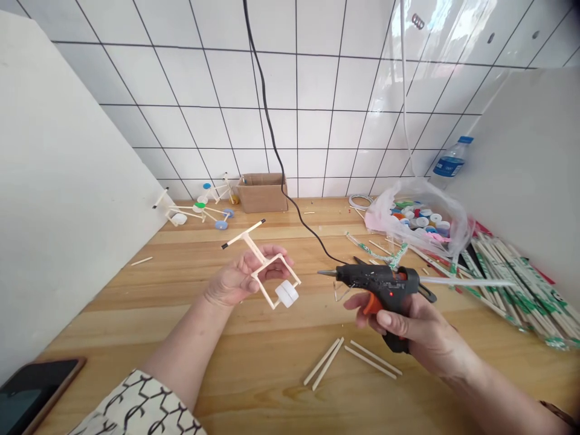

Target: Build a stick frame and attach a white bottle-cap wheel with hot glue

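My left hand (235, 277) is closed around a small wooden-stick frame (267, 266), held above the table. The frame has a T-shaped handle with black tips and a forked part, with a white bottle cap (287, 293) at the fork's open end. My right hand (421, 332) grips a black hot glue gun (378, 281), its fingers by the orange trigger. The gun's nozzle points left toward the frame, apart from it. A red light shows on its body, and a clear glue stick (471, 281) sticks out of its back. Several short wooden sticks (344, 362) lie below, between my hands.
A cardboard box (263, 193) stands by the tiled wall, with stick-and-cap models (203, 208) left of it. A plastic bag of bottle caps (417, 214), a water bottle (450, 162) and wrapped sticks (521, 284) are at right. A black cord (272, 130) hangs down to the gun. A phone (36, 393) lies lower left.
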`<state>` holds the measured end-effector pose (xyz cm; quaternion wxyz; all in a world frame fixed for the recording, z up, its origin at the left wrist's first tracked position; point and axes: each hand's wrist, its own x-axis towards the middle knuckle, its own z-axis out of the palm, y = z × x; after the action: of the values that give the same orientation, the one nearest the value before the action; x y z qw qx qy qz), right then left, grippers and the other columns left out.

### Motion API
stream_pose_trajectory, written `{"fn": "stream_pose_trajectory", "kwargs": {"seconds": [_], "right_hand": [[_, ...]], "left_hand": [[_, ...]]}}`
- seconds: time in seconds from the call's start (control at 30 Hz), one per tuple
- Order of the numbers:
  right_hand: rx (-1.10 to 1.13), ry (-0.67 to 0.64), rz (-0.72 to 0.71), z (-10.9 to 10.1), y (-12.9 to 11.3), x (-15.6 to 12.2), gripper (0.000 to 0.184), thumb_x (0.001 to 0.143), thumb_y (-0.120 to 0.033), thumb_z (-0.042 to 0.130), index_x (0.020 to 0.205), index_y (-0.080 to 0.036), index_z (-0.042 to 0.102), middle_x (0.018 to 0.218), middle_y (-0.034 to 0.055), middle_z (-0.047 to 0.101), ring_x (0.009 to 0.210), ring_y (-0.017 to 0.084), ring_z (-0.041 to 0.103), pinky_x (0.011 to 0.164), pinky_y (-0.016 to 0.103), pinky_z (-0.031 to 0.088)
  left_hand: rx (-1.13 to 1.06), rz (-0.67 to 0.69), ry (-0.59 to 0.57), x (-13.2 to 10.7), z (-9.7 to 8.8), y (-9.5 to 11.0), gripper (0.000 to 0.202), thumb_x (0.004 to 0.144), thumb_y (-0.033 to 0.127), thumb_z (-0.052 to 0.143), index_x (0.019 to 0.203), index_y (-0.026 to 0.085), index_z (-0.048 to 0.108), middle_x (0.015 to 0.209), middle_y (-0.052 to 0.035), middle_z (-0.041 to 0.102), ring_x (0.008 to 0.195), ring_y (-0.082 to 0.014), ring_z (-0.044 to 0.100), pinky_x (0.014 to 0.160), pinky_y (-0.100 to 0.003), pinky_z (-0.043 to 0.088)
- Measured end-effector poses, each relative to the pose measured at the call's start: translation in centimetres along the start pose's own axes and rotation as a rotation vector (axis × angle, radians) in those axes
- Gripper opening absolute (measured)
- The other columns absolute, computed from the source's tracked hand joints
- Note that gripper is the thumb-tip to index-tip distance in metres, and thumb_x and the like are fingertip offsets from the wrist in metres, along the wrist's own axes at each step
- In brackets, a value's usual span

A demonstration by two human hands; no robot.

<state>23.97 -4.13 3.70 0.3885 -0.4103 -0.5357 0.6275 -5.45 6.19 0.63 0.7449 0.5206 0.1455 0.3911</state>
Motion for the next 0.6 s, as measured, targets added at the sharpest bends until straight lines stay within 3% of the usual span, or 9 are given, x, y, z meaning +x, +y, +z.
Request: {"fn": "stream_pose_trajectory", "kwargs": {"seconds": [0.17, 0.37, 0.6], "right_hand": [[-0.242, 0.037, -0.022, 0.3, 0.4, -0.1, 0.021, 0.081, -0.039, 0.061, 0.089, -0.021, 0.065, 0.077, 0.0018, 0.058, 0.059, 0.012, 0.044, 0.052, 0.025, 0.032], [-0.406, 0.06, -0.059, 1.3, 0.9, -0.6, 0.022, 0.085, -0.04, 0.055, 0.096, -0.021, 0.058, 0.087, 0.003, 0.057, 0.072, 0.015, 0.05, 0.062, 0.024, 0.041], [-0.525, 0.025, -0.101, 1.9, 0.8, -0.8, 0.021, 0.089, -0.038, 0.049, 0.097, -0.02, 0.055, 0.086, 0.002, 0.053, 0.077, 0.015, 0.053, 0.067, 0.023, 0.045]], "left_hand": [[-0.011, 0.007, -0.007, 0.1, 0.2, 0.0, 0.058, 0.052, 0.024, 0.084, 0.106, 0.019, 0.066, 0.102, -0.0078, 0.068, 0.089, -0.0205, 0.061, 0.083, -0.032, 0.046], [-0.021, -0.006, -0.006, 0.3, 0.8, 0.2, 0.057, 0.05, 0.022, 0.084, 0.104, 0.017, 0.067, 0.098, -0.0085, 0.068, 0.088, -0.0219, 0.062, 0.084, -0.035, 0.045], [-0.008, -0.017, -0.016, 0.3, 0.8, 0.2, 0.056, 0.05, 0.021, 0.084, 0.104, 0.018, 0.067, 0.099, -0.0095, 0.068, 0.089, -0.0234, 0.062, 0.087, -0.037, 0.044]]}}
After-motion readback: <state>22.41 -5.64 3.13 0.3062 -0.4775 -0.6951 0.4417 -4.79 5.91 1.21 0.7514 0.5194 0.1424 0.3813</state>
